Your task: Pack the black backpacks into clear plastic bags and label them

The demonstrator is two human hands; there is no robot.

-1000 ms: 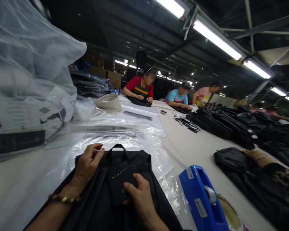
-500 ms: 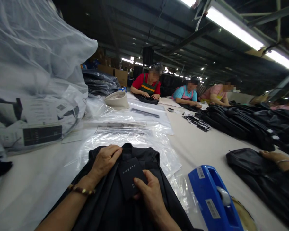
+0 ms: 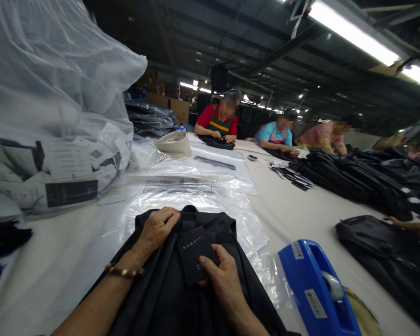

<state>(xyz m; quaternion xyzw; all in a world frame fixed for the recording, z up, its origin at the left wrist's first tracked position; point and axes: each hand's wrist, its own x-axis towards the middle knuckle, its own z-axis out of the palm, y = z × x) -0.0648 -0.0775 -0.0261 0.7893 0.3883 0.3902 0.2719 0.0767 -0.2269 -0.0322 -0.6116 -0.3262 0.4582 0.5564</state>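
A black backpack (image 3: 154,284) lies in front of me, its top loop pointing away and its straps running down toward me. At its upper left, beside the loop, my left hand (image 3: 160,228) is closed over the top edge. A black hang tag (image 3: 192,249) with "bugatti" printed in pale letters rests on the upper middle of the backpack. My right hand (image 3: 224,270) pinches the tag's lower right part between thumb and fingers. The lower end of the backpack runs out of view.
Clear plastic bags (image 3: 182,200) lie beyond the backpack. A blue tape dispenser (image 3: 311,280) stands at right. A large translucent sack (image 3: 66,102) of papers fills the left. Black bags (image 3: 367,186) are piled at right, a co-worker's hand (image 3: 411,226) touches one, and several people work across the table.
The whole view has shifted slightly, with things sitting a bit further right. Both hands keep their holds on the backpack and the tag. The co-worker's hand at right has moved slightly.
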